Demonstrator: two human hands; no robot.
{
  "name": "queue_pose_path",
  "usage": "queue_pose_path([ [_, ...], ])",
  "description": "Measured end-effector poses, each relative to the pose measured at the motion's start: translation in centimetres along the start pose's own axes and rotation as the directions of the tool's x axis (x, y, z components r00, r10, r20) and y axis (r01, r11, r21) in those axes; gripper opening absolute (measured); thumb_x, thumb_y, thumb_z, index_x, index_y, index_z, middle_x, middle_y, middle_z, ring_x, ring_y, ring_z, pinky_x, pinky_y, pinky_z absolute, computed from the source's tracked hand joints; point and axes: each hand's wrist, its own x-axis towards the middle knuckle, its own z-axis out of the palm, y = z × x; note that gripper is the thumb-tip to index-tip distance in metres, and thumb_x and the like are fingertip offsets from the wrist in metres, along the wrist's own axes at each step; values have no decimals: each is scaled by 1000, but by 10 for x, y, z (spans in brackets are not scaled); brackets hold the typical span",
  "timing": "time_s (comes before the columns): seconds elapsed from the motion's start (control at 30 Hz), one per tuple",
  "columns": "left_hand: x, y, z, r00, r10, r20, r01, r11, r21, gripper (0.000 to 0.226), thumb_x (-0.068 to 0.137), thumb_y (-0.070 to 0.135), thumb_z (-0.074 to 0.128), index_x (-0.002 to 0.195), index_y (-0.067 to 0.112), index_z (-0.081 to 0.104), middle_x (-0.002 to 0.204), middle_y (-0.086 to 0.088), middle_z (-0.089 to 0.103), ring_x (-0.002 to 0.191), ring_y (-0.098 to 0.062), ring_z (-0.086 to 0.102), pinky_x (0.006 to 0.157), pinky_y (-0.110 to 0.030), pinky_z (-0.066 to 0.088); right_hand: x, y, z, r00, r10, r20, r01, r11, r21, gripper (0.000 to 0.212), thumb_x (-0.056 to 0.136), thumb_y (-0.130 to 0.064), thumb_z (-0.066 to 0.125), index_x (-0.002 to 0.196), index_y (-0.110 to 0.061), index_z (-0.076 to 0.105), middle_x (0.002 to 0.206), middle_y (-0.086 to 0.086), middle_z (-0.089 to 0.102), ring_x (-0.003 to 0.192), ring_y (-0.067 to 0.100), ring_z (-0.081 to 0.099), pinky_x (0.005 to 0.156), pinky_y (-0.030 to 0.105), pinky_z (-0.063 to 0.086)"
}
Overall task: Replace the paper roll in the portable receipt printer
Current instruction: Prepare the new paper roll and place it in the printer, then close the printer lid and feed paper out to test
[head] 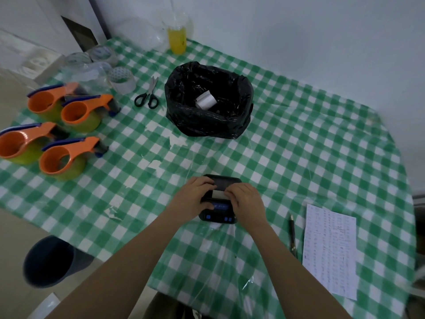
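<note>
**Hands on the printer, paper showing**

Printer is sitting low in the middle of the frame on the green checked tablecloth, with both hands lying on top of it. The left hand is gripping its left side, fingers curled over the lid. The right hand is pressing down on the right side, fingertips touching a white strip of paper. Above, in the upper middle, a black bin bag is holding a white paper roll. Scissors are lying just left of it.
</note>
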Motion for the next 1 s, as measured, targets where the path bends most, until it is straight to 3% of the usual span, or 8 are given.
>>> queue_pose_path([
  [0.13, -1, 0, 2, 1000, -6, -27, 6, 1000, -4, 55, 78, 28, 70, 129, 13, 53, 138, -1, 51, 128, -22, 41, 108, -30, 32, 3, -3, 4, 997, 77, -28, -74, 994, 79, 20, 86, -21, 53, 80, -7, 68, 78, 6, 69, 77, 23, 61, 77, 23, 39],
  [0.23, -1, 2, 1, 999, -24, -29, 22, 999, -39, 53, 79, 27, 69, 128, 14, 54, 138, 0, 50, 128, -21, 39, 107, -30, 34, -1, -1, 8, 986, 144, -85, -134, 984, 113, 7, 82, -12, 66, 83, -6, 69, 86, 8, 67, 85, 16, 51, 81, 20, 37],
  [0.33, -3, -1, 0, 1000, -18, 20, 19, 999, -32, 59, 79, 26, 70, 133, 14, 50, 144, 2, 44, 132, -20, 35, 110, -31, 31, -3, 1, 9, 979, 166, -118, -153, 982, 114, 11, 82, -15, 66, 86, -5, 70, 90, 10, 67, 88, 12, 44, 83, 19, 35],
  [0.5, -4, -3, -1, 998, 6, 67, -12, 996, 85, 60, 85, 32, 63, 139, 16, 42, 151, 3, 36, 136, -21, 32, 113, -31, 28, 2, 3, 5, 992, 83, -96, -80, 996, 28, 30, 85, -28, 50, 83, -8, 72, 81, 7, 69, 80, 16, 51, 77, 24, 39],
  [0.67, -3, 0, -4, 996, 29, 81, -42, 985, 165, 57, 87, 32, 58, 139, 16, 42, 152, -1, 36, 136, -25, 32, 112, -33, 28, 4, 4, 1, 997, 60, -56, -61, 998, -18, 28, 84, -27, 51, 79, -8, 71, 75, 6, 68, 72, 25, 62, 74, 27, 39],
  [0.8, -3, 1, -2, 995, 28, 95, -44, 984, 171, 56, 88, 31, 58, 139, 14, 42, 152, -2, 35, 136, -26, 32, 112, -34, 30, 1, 2, 5, 994, 72, -87, -74, 997, -25, 28, 83, -25, 50, 79, -6, 72, 73, 8, 68, 75, 22, 59, 77, 24, 38],
  [0.9, -2, 2, -3, 994, 10, 111, -33, 979, 201, 55, 89, 33, 56, 139, 15, 42, 152, 0, 34, 136, -24, 31, 111, -32, 30, -3, -1, 7, 991, 97, -89, -99, 995, -18, 16, 79, -16, 62, 79, -4, 73, 73, 9, 69, 75, 24, 61, 78, 24, 39],
  [1.0, -4, 3, -2, 994, -4, 107, -13, 987, 161, 56, 88, 32, 58, 139, 16, 42, 152, 1, 34, 136, -23, 31, 111, -33, 31, 1, -7, -2, 992, 123, 3, -123, 992, -33, 13, 83, -13, 64, 86, -4, 72, 84, 11, 69, 83, 30, 62, 74, 21, 39],
])
